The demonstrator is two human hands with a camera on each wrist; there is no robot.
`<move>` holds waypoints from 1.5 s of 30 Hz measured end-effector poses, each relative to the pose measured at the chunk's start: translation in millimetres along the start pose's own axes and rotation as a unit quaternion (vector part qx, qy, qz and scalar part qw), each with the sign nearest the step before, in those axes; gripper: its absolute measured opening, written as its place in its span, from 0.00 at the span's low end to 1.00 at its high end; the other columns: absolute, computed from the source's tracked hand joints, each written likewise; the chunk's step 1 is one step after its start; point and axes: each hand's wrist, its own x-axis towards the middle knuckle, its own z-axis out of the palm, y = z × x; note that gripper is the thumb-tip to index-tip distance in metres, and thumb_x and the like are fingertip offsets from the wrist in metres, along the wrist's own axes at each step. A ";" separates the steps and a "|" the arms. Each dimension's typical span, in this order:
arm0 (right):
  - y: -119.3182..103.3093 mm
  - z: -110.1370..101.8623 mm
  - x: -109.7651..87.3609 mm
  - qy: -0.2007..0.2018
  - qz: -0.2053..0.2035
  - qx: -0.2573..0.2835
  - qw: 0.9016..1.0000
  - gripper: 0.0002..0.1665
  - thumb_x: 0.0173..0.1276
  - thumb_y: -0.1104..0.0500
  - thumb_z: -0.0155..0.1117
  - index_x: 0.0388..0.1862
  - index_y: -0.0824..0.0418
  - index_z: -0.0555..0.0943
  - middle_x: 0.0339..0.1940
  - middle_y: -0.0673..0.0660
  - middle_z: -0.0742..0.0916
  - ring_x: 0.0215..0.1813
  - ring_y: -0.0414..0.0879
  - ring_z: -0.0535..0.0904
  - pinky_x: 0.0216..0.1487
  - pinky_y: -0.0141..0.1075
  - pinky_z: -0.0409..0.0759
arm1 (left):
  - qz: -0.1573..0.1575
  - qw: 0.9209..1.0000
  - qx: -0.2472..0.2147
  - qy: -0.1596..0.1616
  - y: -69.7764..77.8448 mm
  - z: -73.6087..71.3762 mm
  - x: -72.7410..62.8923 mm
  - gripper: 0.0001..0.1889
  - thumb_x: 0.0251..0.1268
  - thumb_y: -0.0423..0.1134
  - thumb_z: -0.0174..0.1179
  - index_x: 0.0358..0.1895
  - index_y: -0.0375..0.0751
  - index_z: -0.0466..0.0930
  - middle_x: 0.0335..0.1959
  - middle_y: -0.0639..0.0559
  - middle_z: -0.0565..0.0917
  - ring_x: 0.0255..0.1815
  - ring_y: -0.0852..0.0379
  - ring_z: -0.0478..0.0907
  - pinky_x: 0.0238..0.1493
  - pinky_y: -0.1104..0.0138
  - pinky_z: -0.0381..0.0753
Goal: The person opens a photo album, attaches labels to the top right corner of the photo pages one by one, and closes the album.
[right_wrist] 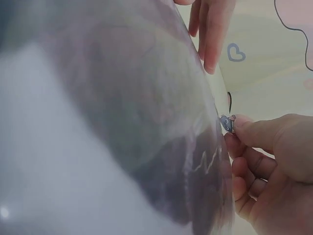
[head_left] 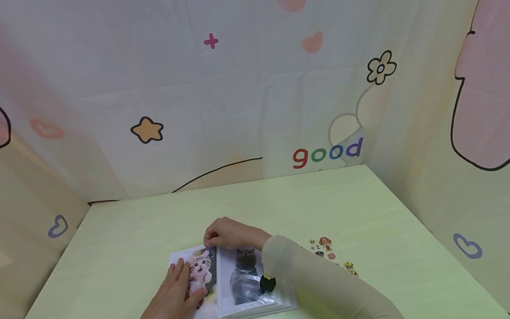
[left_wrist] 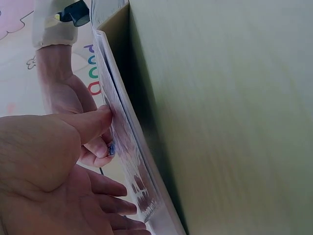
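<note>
A photo album lies open, a kitten picture on its left page and a grey cat picture on its right. My left hand rests on the left page, fingers extended along its outer side and thumb near the lower part of the picture. At the top of the album, close to the middle fold, is my right hand. Between thumb and index finger it pinches a small blue sticker, right at the page surface. The left wrist view also shows this sticker just past the left thumb.
Several cartoon stickers lie on the pale green table to the right, partly behind the right sleeve. A black wrist camera hangs over the right page. Printed cloth walls enclose the table's back and sides.
</note>
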 end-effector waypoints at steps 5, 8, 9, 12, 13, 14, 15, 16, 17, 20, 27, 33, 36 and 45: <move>-0.8 3.8 2.1 0.003 -0.003 -0.030 1.000 0.06 0.76 0.61 0.66 0.38 0.56 0.88 0.31 0.41 0.84 0.34 0.34 0.75 0.41 0.25 0.73 | 0.004 1.000 -0.006 0.000 -0.4 -0.7 0.1 0.51 0.68 0.60 0.65 0.74 0.16 0.58 0.77 0.19 0.54 0.78 0.21 0.49 0.73 0.36 0.56; -1.7 6.1 3.1 0.006 -0.004 -0.054 0.999 0.06 0.75 0.61 0.66 0.37 0.55 0.88 0.31 0.40 0.85 0.35 0.33 0.76 0.42 0.24 0.73 | 0.003 1.000 -0.005 0.000 -0.4 -0.5 -0.1 0.51 0.68 0.60 0.65 0.74 0.17 0.58 0.77 0.19 0.54 0.78 0.21 0.49 0.74 0.36 0.56; -1.9 6.7 3.2 0.006 -0.003 -0.060 0.998 0.06 0.75 0.62 0.67 0.37 0.55 0.88 0.32 0.40 0.85 0.35 0.33 0.76 0.43 0.24 0.73 | 0.003 1.000 -0.004 0.001 -0.4 -0.4 -0.2 0.51 0.68 0.61 0.65 0.74 0.17 0.58 0.77 0.19 0.55 0.78 0.21 0.49 0.73 0.36 0.56; -2.6 8.3 3.2 0.008 0.003 -0.072 0.997 0.04 0.73 0.62 0.69 0.38 0.55 0.89 0.32 0.41 0.85 0.36 0.33 0.76 0.43 0.24 0.74 | 0.008 1.000 -0.003 0.006 -0.9 -0.3 -0.9 0.51 0.68 0.60 0.65 0.74 0.16 0.58 0.77 0.19 0.55 0.77 0.21 0.50 0.73 0.36 0.57; -3.0 8.7 2.9 0.009 0.007 -0.073 0.997 0.04 0.73 0.62 0.69 0.39 0.55 0.89 0.32 0.41 0.85 0.36 0.33 0.76 0.43 0.24 0.74 | 0.009 1.000 -0.003 0.007 -1.0 -0.3 -1.0 0.51 0.68 0.60 0.66 0.74 0.16 0.59 0.77 0.19 0.55 0.77 0.21 0.50 0.73 0.36 0.57; -3.3 9.0 2.7 0.010 0.010 -0.076 0.997 0.03 0.72 0.62 0.70 0.39 0.55 0.89 0.33 0.41 0.85 0.36 0.33 0.76 0.43 0.24 0.74 | 0.009 1.000 -0.003 0.009 -1.0 -0.4 -1.1 0.51 0.68 0.60 0.66 0.74 0.16 0.59 0.77 0.19 0.55 0.77 0.21 0.50 0.73 0.36 0.57; -3.6 9.4 2.6 0.011 0.013 -0.079 0.997 0.03 0.72 0.63 0.70 0.40 0.55 0.89 0.33 0.41 0.85 0.36 0.33 0.76 0.43 0.24 0.74 | 0.009 1.000 -0.003 0.009 -0.9 -0.4 -1.0 0.51 0.67 0.60 0.66 0.74 0.16 0.59 0.77 0.19 0.55 0.77 0.21 0.50 0.73 0.36 0.57; -3.9 9.7 2.2 0.012 0.015 -0.080 0.997 0.03 0.72 0.63 0.70 0.40 0.55 0.89 0.33 0.42 0.86 0.36 0.34 0.76 0.43 0.25 0.74 | 0.009 1.000 -0.003 0.009 -0.7 -0.3 -1.1 0.51 0.67 0.59 0.66 0.74 0.16 0.59 0.77 0.19 0.55 0.77 0.21 0.50 0.73 0.36 0.57; -4.1 9.9 1.8 0.014 0.016 -0.083 0.996 0.04 0.72 0.63 0.70 0.40 0.56 0.89 0.33 0.42 0.86 0.36 0.34 0.76 0.43 0.25 0.74 | 0.007 1.000 -0.003 0.008 -0.3 -0.1 -1.1 0.51 0.67 0.60 0.66 0.74 0.17 0.58 0.77 0.19 0.55 0.77 0.21 0.50 0.73 0.36 0.57; -3.9 10.7 1.3 0.014 0.010 -0.098 0.995 0.05 0.72 0.62 0.69 0.43 0.56 0.90 0.34 0.43 0.86 0.37 0.34 0.76 0.44 0.25 0.74 | 0.000 1.000 0.001 0.005 0.8 0.5 -0.7 0.51 0.67 0.60 0.66 0.74 0.17 0.58 0.77 0.20 0.55 0.78 0.22 0.50 0.73 0.36 0.57; -3.3 10.2 -3.1 0.007 -0.014 -0.155 0.988 0.11 0.74 0.60 0.68 0.51 0.56 0.90 0.38 0.46 0.84 0.40 0.36 0.75 0.48 0.27 0.74 | -0.003 1.000 0.004 0.007 1.5 1.9 -1.0 0.51 0.67 0.59 0.66 0.74 0.17 0.58 0.77 0.20 0.55 0.78 0.22 0.50 0.73 0.36 0.57; -3.7 9.7 -6.0 0.014 -0.032 -0.180 0.983 0.12 0.74 0.60 0.68 0.53 0.57 0.90 0.37 0.47 0.83 0.40 0.37 0.73 0.46 0.27 0.72 | -0.003 1.000 0.004 0.007 0.8 2.3 -1.3 0.51 0.67 0.60 0.66 0.74 0.17 0.58 0.77 0.19 0.55 0.78 0.22 0.50 0.74 0.36 0.56; -4.7 9.0 -7.8 0.018 -0.029 -0.173 0.984 0.12 0.74 0.59 0.68 0.53 0.58 0.90 0.39 0.48 0.84 0.42 0.37 0.75 0.48 0.27 0.74 | -0.009 1.000 0.005 0.003 1.1 2.4 -1.1 0.52 0.67 0.61 0.66 0.74 0.17 0.58 0.77 0.20 0.55 0.78 0.22 0.50 0.73 0.36 0.56; -16.8 3.6 -22.0 0.028 -0.034 -0.232 0.972 0.14 0.78 0.58 0.63 0.57 0.56 0.88 0.55 0.49 0.88 0.60 0.41 0.80 0.65 0.33 0.74 | 0.027 0.999 -0.003 0.028 3.1 3.2 -6.2 0.51 0.66 0.60 0.67 0.73 0.17 0.60 0.76 0.19 0.58 0.77 0.20 0.52 0.73 0.36 0.57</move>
